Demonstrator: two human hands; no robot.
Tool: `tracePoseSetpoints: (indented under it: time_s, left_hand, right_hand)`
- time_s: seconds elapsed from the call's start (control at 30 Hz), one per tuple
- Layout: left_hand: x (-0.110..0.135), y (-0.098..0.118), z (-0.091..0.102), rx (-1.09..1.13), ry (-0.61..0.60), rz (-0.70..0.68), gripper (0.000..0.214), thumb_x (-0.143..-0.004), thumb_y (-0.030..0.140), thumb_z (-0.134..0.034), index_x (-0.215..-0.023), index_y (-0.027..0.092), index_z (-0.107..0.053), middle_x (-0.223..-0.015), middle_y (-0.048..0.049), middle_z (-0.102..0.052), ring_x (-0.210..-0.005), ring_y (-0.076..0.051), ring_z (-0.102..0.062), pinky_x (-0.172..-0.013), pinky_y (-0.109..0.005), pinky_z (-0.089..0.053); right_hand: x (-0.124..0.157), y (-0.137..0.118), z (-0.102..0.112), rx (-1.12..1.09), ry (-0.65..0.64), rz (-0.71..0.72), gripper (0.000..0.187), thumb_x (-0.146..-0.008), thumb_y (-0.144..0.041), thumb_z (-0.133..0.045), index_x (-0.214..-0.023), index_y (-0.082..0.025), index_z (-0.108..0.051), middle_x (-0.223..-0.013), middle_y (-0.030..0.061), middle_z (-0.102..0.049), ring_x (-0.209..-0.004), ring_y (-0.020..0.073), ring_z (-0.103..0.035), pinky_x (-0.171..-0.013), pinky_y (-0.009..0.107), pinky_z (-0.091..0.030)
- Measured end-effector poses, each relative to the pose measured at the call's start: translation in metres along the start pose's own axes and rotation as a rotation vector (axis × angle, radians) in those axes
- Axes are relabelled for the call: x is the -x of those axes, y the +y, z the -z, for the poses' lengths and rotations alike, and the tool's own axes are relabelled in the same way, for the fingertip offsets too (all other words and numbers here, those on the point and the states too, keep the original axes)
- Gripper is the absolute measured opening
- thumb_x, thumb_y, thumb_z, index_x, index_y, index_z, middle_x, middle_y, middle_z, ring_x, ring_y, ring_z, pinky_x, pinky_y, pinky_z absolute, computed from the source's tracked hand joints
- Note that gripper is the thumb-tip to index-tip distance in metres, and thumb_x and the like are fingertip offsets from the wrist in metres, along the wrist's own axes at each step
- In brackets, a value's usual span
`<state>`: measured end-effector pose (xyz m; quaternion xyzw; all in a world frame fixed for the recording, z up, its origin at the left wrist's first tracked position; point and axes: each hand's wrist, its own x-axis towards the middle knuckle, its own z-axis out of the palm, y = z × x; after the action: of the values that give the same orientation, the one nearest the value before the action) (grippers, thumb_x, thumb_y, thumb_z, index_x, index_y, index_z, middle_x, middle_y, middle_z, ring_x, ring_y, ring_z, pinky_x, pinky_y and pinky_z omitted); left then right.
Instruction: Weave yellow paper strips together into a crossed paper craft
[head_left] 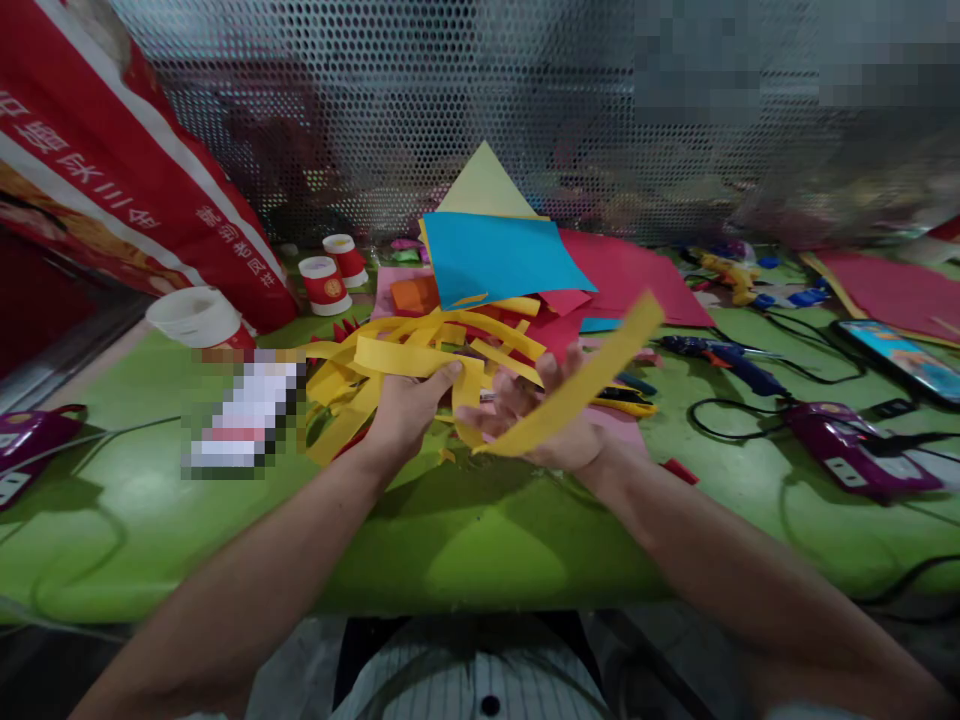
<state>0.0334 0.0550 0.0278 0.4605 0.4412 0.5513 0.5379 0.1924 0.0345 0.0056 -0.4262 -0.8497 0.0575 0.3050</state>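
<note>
The near edge of the green table (480,545) lies bare, left to right. Farther in, yellow strips (390,362) and coloured sheets (502,258) fill the middle, while cables (694,418) and a power strip (855,452) clutter the right. A mesh wall (450,100) closes the far side.

You have two hands in view: your left hand (409,410) and your right hand (551,425). One single yellow strip (577,385) crosses the right. The heaped yellow strips (390,355) under the left overlap too much to count. At 11 o'clock stand two red cups (325,283), and at 10 one white roll (195,315). At 12 lie one blue sheet (499,257) and one pale yellow sheet (486,185). There are two power strips: one purple power strip (862,450) at 3 and a second power strip (22,445) at 9. At 2 there is one blue glue gun (724,360) and one phone (904,358).
</note>
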Motion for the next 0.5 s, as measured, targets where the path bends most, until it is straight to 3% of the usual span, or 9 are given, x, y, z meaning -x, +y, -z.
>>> tracePoseSetpoints:
  time_s: [0.1,0.17,0.23,0.37,0.5]
  left_hand:
    - [-0.001,-0.001,0.001,0.029,0.008,-0.039,0.018,-0.065,0.024,-0.069,-0.079,0.016,-0.064,-0.083,-0.0038,-0.070,-0.078,-0.016,-0.064,-0.072,-0.027,-0.052]
    - [-0.001,-0.003,0.002,0.026,-0.005,-0.036,0.017,-0.065,0.025,-0.070,-0.079,0.017,-0.065,-0.082,-0.0029,-0.069,-0.075,-0.015,-0.063,-0.069,-0.027,-0.052]
    - [-0.001,-0.005,0.003,0.009,-0.012,-0.038,0.016,-0.064,0.024,-0.071,-0.078,0.018,-0.066,-0.081,-0.0022,-0.069,-0.072,-0.014,-0.063,-0.065,-0.026,-0.052]
    - [0.003,-0.007,0.001,-0.061,-0.066,-0.060,0.009,-0.065,0.023,-0.070,-0.073,0.019,-0.067,-0.079,-0.0032,-0.069,-0.073,-0.015,-0.063,-0.065,-0.026,-0.051]
    - [0.007,-0.005,-0.001,-0.128,-0.116,-0.089,0.004,-0.066,0.022,-0.069,-0.068,0.019,-0.067,-0.080,-0.0035,-0.070,-0.075,-0.015,-0.063,-0.067,-0.026,-0.050]
  right_hand:
    - [0.002,-0.001,-0.001,0.061,0.093,0.087,0.022,-0.084,-0.029,-0.053,-0.094,-0.043,-0.065,-0.101,-0.0033,-0.067,-0.115,0.0238,-0.052,-0.107,0.050,-0.026]
    - [-0.001,0.001,-0.002,-0.002,0.273,0.023,0.020,-0.083,-0.032,-0.051,-0.098,-0.033,-0.064,-0.107,0.0022,-0.066,-0.115,0.0254,-0.051,-0.104,0.049,-0.031]
    - [-0.006,0.004,-0.002,-0.218,0.386,-0.123,0.024,-0.084,-0.037,-0.049,-0.100,-0.026,-0.062,-0.107,0.0069,-0.065,-0.107,0.0247,-0.056,-0.094,0.046,-0.042]
    - [-0.014,0.002,-0.002,-0.738,0.313,-0.443,0.026,-0.077,-0.045,-0.056,-0.088,-0.022,-0.063,-0.086,0.0045,-0.067,-0.079,0.0175,-0.061,-0.072,0.035,-0.050]
    - [-0.017,-0.006,0.000,-0.954,0.299,-0.560,0.022,-0.065,-0.041,-0.068,-0.072,-0.021,-0.063,-0.068,0.0003,-0.063,-0.066,0.0139,-0.057,-0.063,0.030,-0.048]
